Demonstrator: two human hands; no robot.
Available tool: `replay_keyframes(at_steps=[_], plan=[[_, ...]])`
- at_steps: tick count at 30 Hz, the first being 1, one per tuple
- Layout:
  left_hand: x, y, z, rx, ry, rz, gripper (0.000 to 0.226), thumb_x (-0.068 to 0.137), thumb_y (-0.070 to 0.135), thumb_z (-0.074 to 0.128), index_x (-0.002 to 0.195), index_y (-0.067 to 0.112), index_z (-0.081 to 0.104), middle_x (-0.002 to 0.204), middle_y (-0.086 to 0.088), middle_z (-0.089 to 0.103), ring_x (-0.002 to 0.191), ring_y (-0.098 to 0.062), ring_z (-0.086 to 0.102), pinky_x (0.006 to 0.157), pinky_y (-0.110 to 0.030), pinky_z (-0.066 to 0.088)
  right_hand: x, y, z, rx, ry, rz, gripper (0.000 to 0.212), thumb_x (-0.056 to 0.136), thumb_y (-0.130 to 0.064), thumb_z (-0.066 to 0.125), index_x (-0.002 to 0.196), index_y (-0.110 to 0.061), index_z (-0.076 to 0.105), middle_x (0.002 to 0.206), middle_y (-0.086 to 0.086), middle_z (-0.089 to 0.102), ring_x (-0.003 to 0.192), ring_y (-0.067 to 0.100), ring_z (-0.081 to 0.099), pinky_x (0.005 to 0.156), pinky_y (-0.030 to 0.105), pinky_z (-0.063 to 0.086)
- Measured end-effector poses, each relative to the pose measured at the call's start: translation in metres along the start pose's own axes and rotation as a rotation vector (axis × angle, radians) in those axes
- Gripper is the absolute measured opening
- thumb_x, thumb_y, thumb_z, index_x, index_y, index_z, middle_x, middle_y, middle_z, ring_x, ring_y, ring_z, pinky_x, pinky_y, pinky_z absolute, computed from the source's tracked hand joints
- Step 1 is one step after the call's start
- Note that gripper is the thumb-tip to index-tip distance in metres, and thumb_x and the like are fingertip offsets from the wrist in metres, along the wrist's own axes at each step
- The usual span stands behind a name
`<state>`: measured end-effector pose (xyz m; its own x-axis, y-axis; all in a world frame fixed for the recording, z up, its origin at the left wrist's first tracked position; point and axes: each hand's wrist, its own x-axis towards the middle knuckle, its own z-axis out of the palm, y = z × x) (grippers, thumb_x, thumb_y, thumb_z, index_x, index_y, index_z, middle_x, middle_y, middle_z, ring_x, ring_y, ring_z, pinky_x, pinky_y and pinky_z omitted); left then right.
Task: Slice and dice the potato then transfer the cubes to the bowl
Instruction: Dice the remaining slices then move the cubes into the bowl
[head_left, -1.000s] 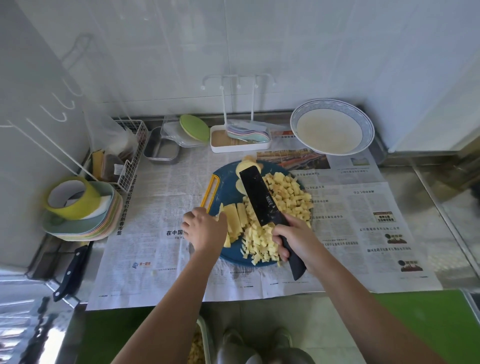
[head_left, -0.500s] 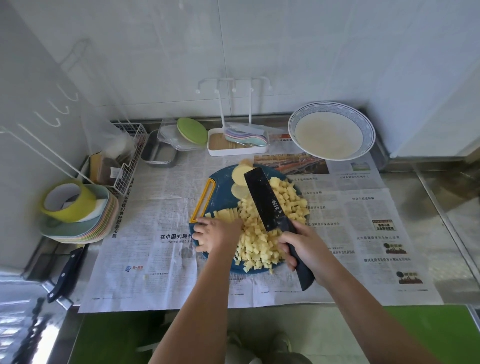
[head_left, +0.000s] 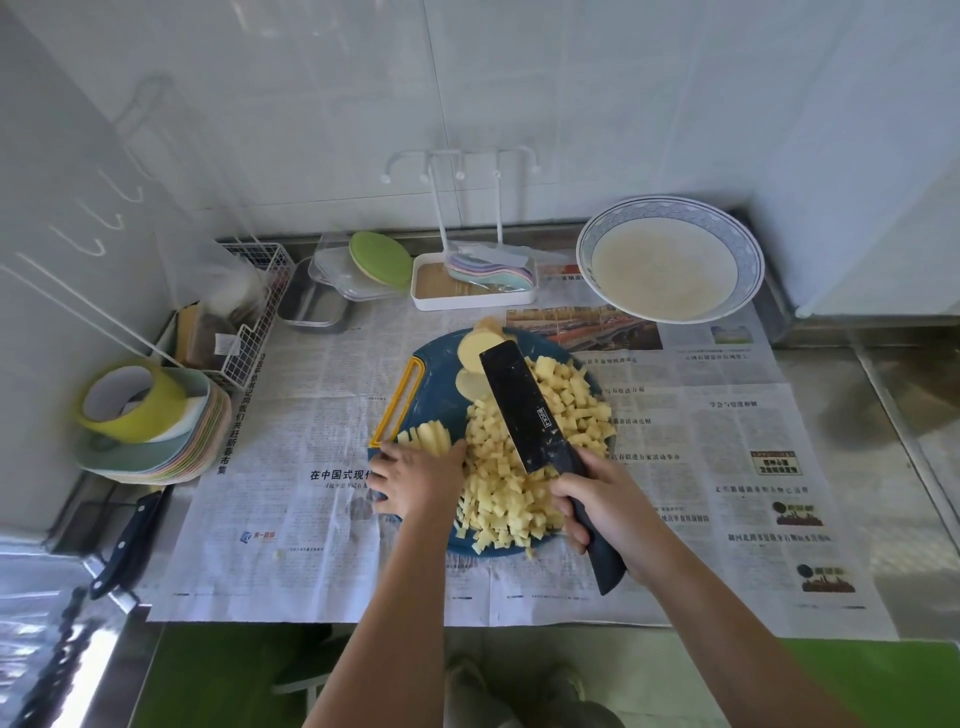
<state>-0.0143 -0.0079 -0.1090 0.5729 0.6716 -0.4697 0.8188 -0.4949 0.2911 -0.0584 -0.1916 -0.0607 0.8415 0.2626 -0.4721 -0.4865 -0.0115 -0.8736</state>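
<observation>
Steel desk (head_left: 883, 441), spread with printed newspaper sheets (head_left: 311, 415), carries the work. At its far right corner stands the wide white bowl with a blue patterned rim (head_left: 589, 260), and no potato shows in it. Near the middle lies the round dark-blue cutting board with a yellow handle (head_left: 441, 387). The black broad-bladed knife (head_left: 522, 410) slants across the board, its handle wrapped tight by the right grip (head_left: 597, 506). The left grip (head_left: 415, 480) sits at the board's left edge, fingers curled down on the bundle of pale potato strips (head_left: 431, 437). The heap of yellow potato cubes (head_left: 511, 496) fills the board's right and near parts, and two round potato slices (head_left: 475, 358) wait at its far edge. Dicing looks well along but unfinished. The next move likely calls for bringing the edge back to the strips and chopping across them with fingertips tucked, then cutting the slices, before any transfer. A second ago the blade stood just beside longer-showing strips. Now cubes lie between them and the left grip covers more of the bundle. Over the last half second little has shifted.
</observation>
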Motion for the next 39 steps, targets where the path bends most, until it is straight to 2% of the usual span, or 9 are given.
replay_keyframes(at_steps=[5,10,12,15,21,26,31,35,39], plan=[[0.004,0.002,-0.001,-0.022,-0.03,-0.022,0.114,0.077,0.06,0.068,0.151,0.003,0.001,0.153,-0.02,0.011,0.141,-0.035,0.013,0.11,-0.052,0.022,0.0,0.0,-0.003,-0.003,-0.011,0.009,0.013,0.086,0.0,0.051,0.076,-0.007,0.047,0.066,0.013,0.042,0.041,0.018,0.036,0.043,0.029,0.036],[0.004,-0.006,-0.002,-0.065,0.015,0.027,0.088,0.081,0.041,0.069,0.142,0.0,0.021,0.144,-0.021,0.024,0.132,-0.037,0.024,0.106,-0.047,0.028,0.001,0.0,-0.005,-0.01,-0.011,0.007,0.015,0.085,-0.001,0.052,0.073,-0.008,0.048,0.069,0.015,0.043,0.042,0.019,0.036,0.043,0.029,0.037],[0.004,-0.007,-0.003,-0.046,0.017,0.068,0.085,0.081,0.04,0.07,0.14,-0.002,0.024,0.141,-0.023,0.026,0.13,-0.039,0.027,0.105,-0.047,0.029,0.001,0.0,-0.005,-0.008,-0.012,0.009,0.015,0.085,-0.001,0.052,0.072,-0.007,0.049,0.069,0.016,0.044,0.042,0.019,0.036,0.043,0.029,0.037],[0.002,-0.007,-0.006,0.006,0.008,0.092,0.097,0.08,0.047,0.071,0.144,-0.003,0.018,0.143,-0.024,0.025,0.131,-0.04,0.026,0.106,-0.047,0.029,0.001,0.001,-0.004,0.005,-0.012,0.015,0.014,0.085,0.0,0.052,0.073,-0.007,0.048,0.069,0.016,0.043,0.042,0.019,0.036,0.043,0.029,0.037],[0.008,-0.007,-0.011,0.004,-0.032,0.125,0.088,0.084,0.038,0.07,0.144,-0.002,0.02,0.142,-0.024,0.026,0.13,-0.041,0.027,0.104,-0.049,0.034,0.001,0.002,0.002,0.025,-0.028,0.046,0.01,0.087,0.001,0.05,0.081,-0.007,0.049,0.063,0.009,0.044,0.042,0.018,0.035,0.043,0.028,0.034],[0.012,-0.012,-0.015,0.001,-0.062,0.175,0.083,0.088,0.042,0.064,0.146,0.001,0.021,0.143,-0.023,0.027,0.13,-0.041,0.028,0.105,-0.045,0.029,0.0,0.001,0.006,0.03,-0.022,0.038,0.007,0.087,0.001,0.05,0.084,-0.006,0.05,0.061,0.007,0.045,0.041,0.017,0.036,0.043,0.029,0.035],[0.008,-0.014,-0.015,0.115,-0.068,0.183,0.097,0.084,0.048,0.067,0.148,-0.001,0.013,0.146,-0.023,0.023,0.133,-0.039,0.024,0.107,-0.043,0.026,-0.002,0.003,0.009,0.031,-0.012,0.043,0.009,0.087,0.001,0.051,0.083,-0.007,0.049,0.062,0.008,0.045,0.041,0.018,0.036,0.043,0.028,0.036],[0.009,-0.009,-0.013,0.119,-0.081,0.159,0.098,0.082,0.041,0.071,0.147,-0.002,0.011,0.145,-0.023,0.02,0.133,-0.039,0.023,0.106,-0.045,0.032,-0.004,0.001,0.012,0.038,-0.008,0.035,0.011,0.086,0.002,0.049,0.08,-0.007,0.047,0.062,0.009,0.044,0.041,0.018,0.036,0.044,0.029,0.036],[0.009,-0.013,-0.01,0.236,-0.039,0.286,0.096,0.08,0.043,0.073,0.143,-0.004,0.016,0.143,-0.025,0.024,0.131,-0.04,0.027,0.108,-0.044,0.029,-0.006,0.0,0.013,0.012,0.0,0.022,0.013,0.085,0.003,0.049,0.075,-0.006,0.047,0.061,0.009,0.044,0.041,0.018,0.037,0.045,0.029,0.037]])
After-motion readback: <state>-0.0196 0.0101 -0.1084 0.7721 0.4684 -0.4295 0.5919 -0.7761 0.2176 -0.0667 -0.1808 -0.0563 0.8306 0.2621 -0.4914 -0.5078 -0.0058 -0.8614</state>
